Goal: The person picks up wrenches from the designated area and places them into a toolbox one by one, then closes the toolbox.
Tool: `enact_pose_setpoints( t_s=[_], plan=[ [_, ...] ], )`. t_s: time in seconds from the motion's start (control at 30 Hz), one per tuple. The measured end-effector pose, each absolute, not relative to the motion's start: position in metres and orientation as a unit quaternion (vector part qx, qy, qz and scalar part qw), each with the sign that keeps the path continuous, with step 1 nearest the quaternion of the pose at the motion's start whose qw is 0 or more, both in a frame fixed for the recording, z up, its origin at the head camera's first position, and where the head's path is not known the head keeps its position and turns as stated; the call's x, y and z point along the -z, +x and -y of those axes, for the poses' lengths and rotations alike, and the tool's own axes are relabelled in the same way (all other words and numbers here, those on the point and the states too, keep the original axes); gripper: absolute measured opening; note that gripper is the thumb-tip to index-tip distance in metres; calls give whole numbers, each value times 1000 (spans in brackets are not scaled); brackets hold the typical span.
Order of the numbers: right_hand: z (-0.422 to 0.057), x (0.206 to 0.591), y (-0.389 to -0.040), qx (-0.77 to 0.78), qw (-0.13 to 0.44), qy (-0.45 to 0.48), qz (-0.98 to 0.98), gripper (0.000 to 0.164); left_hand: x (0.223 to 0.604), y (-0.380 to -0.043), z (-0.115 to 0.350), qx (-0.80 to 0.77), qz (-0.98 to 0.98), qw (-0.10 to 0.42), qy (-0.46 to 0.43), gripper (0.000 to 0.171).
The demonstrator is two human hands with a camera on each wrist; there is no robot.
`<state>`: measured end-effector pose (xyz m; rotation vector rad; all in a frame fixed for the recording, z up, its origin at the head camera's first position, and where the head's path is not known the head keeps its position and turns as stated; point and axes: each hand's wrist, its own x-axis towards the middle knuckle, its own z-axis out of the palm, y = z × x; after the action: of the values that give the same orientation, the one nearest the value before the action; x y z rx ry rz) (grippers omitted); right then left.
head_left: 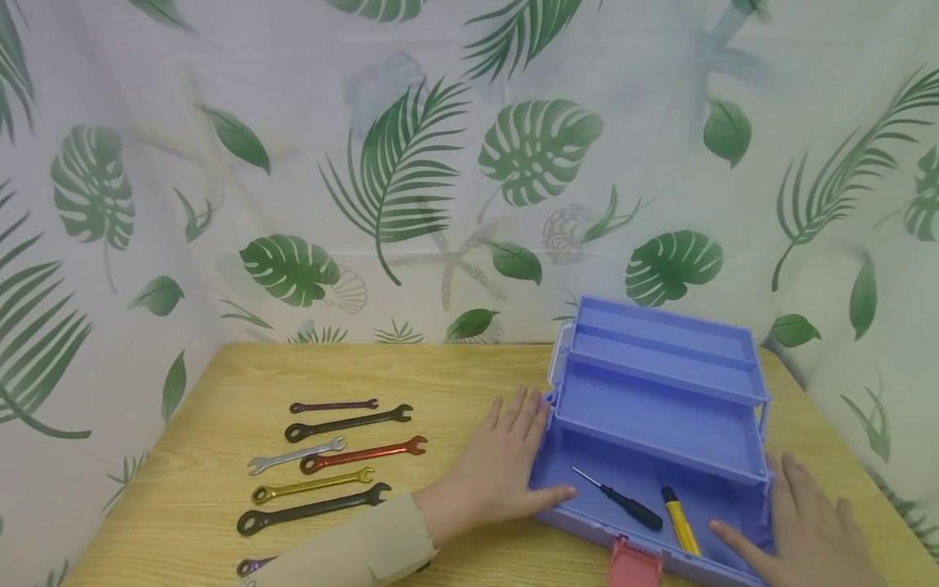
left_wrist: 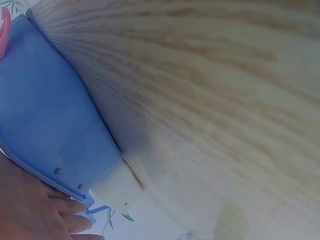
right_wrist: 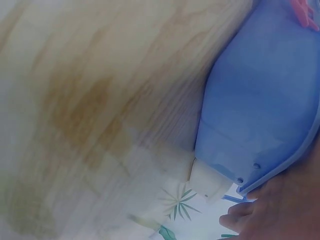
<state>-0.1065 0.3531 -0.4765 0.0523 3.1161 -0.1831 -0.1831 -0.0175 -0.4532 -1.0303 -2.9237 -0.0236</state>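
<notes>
A blue toolbox (head_left: 660, 424) stands at the right of the table with its tiered trays raised. My left hand (head_left: 502, 469) lies along its left rim, fingers extended and thumb over the inside. On the opposite side my right hand (head_left: 810, 522) rests at the right rim, its thumb reaching over the edge. Inside the bottom compartment lie a black-handled screwdriver (head_left: 631, 505) and a yellow-handled tool (head_left: 681, 522), whose tip is hard to make out. Both wrist views show the toolbox's outer side walls (left_wrist: 50, 110), with fingers (right_wrist: 240, 215) against the upper edge.
Several combination wrenches lie in a loose column on the left of the wooden table (head_left: 220, 391), among them a red wrench (head_left: 363, 454) and a gold wrench (head_left: 311, 486). My left sleeve covers part of a purple wrench (head_left: 253, 565). A pink latch (head_left: 634, 564) hangs at the box's front.
</notes>
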Motion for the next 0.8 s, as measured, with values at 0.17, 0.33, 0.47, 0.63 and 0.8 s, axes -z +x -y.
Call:
enact_pose_setpoints(
  t_s=[0.17, 0.33, 0.47, 0.63, 0.8],
  plan=[
    [-351, 474, -106, 62, 11, 7, -998, 128, 452, -181, 18, 17, 941, 15, -339, 110],
    [-351, 472, -108, 66, 8, -14, -998, 126, 450, -181, 19, 11, 940, 18, -339, 109],
    [-352, 472, -109, 75, 4, -24, -997, 122, 450, -180, 21, 19, 940, 15, -341, 109],
    [-351, 470, -110, 94, -24, -39, -994, 118, 452, -178, 22, 31, 938, 16, -345, 110],
    [-348, 469, -109, 116, -43, -59, -991, 115, 454, -175, 25, 37, 937, 15, -346, 111]
  ],
)
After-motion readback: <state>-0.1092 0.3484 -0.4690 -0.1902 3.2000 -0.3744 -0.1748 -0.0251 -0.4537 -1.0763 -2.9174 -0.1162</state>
